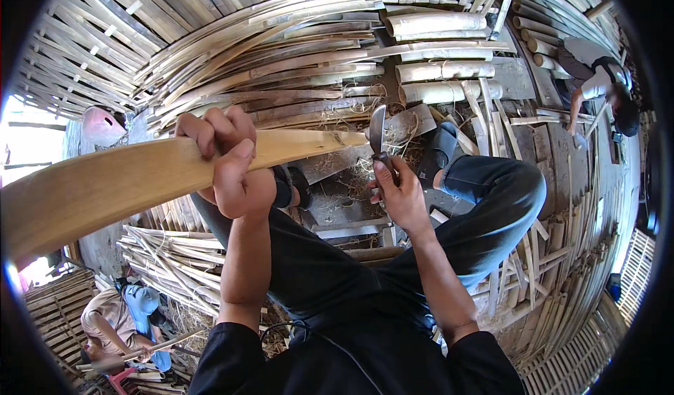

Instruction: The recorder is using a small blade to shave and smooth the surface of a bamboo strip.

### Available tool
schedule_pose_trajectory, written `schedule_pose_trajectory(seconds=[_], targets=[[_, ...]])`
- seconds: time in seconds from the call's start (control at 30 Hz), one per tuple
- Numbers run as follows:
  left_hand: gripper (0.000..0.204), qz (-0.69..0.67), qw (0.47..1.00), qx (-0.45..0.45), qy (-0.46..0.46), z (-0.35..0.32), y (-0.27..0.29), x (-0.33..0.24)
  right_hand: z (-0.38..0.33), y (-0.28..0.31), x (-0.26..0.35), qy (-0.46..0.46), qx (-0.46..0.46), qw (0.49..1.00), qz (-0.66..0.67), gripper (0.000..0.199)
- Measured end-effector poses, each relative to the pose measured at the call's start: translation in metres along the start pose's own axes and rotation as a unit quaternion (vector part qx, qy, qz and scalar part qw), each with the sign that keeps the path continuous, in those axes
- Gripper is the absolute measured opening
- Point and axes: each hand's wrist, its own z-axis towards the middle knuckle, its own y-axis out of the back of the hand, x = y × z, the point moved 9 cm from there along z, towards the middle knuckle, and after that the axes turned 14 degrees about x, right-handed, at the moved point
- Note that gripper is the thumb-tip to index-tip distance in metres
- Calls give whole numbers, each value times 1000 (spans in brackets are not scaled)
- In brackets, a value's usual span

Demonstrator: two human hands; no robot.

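Observation:
My left hand (228, 160) is wrapped around a long, wide bamboo slat (105, 184) that runs from the lower left up to its tip near the middle of the view. My right hand (400, 195) grips the handle of a curved knife (378, 132), its blade pointing up and standing right at the slat's far end. Both hands are above my knees in dark trousers, and my feet in dark sandals rest on the bamboo floor below.
Heaps of split bamboo strips (267, 51) and round culms (435, 24) lie ahead. A person (597, 79) crouches at the upper right, another person (130, 318) sits at the lower left. Shavings litter the floor (344, 177).

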Motion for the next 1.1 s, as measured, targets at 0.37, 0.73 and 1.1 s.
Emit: schedule_pose_trajectory(seconds=[0.37, 0.73, 1.1], targets=[[31, -6, 1000, -10, 13, 3, -14, 4, 13, -16, 36, 135, -97, 978, -125, 38], [31, -12, 999, 18, 33, 3, -11, 9, 17, 4, 65, 259, -94, 955, 108, 26], [24, 26, 999, -27, -16, 11, 8, 4, 17, -11, 109, 350, -119, 929, 25, 30]])
